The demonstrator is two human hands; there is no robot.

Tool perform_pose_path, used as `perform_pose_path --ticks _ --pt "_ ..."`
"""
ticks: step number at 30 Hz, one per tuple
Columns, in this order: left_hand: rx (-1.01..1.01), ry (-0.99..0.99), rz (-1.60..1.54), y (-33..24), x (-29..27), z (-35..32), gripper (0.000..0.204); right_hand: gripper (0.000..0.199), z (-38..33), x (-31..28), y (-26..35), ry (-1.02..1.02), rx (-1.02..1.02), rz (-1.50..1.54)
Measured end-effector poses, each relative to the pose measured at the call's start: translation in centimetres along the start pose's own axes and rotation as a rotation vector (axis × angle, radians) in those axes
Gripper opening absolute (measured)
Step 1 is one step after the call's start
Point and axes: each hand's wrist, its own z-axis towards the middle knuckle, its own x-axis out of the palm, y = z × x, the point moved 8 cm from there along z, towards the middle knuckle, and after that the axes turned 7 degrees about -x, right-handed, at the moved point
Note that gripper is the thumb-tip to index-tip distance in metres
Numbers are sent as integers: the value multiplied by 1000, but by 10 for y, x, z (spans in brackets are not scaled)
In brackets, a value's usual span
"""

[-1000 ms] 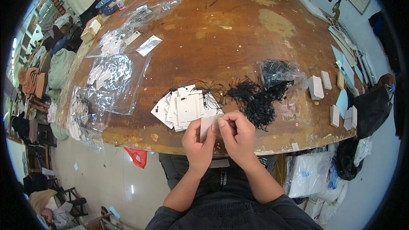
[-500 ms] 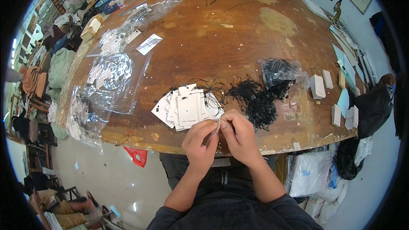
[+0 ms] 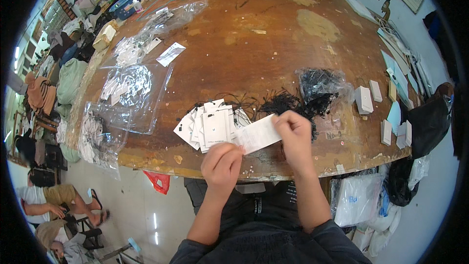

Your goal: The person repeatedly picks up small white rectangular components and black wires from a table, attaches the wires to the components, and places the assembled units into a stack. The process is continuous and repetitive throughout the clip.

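Note:
A white paper hang tag (image 3: 259, 134) is stretched lengthwise between my two hands, its broad face turned up. My left hand (image 3: 221, 167) pinches its left end near the table's front edge. The far right end is gripped by the fingers of my right hand (image 3: 296, 137), in front of the black strings. Just beyond my left hand lies a fanned pile of white hang tags (image 3: 215, 129) with black cords. Behind my right hand is a heap of black hang-tag strings (image 3: 281, 103), partly covered by that hand.
A clear bag of black strings (image 3: 322, 83) lies behind the heap. Small white card stacks (image 3: 363, 99) stand at the right. Clear plastic bags with tags (image 3: 129, 93) spread along the left side of the wooden table (image 3: 234, 44). A person (image 3: 61, 203) sits at lower left.
My hands have drawn apart, the right one moving rightward. The tag, seen edge-on before, now shows its broad face. A seated person shows more fully at lower left.

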Motion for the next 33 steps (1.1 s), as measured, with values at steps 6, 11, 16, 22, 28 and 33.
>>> perform_pose_path --ticks 6,11,16,22,28,33 --pt "-790 0 -864 47 18 -5 22 17 -7 27 0 214 -45 -83" --pt "-303 30 -86 35 -18 9 22 17 9 -18 5 -191 -135 -28" --pt "-124 273 507 33 -2 7 41 13 -3 -18 9 -1 -233 -302" --pt "-61 603 582 30 44 0 26 8 -30 -43 19 -22 -385 -586" --pt "63 566 498 -6 78 0 27 13 -39 -162 23 -400 -241 -741" --pt "199 689 253 -59 136 -31 26 38 -5 -237 52 -555 -371 -1316"
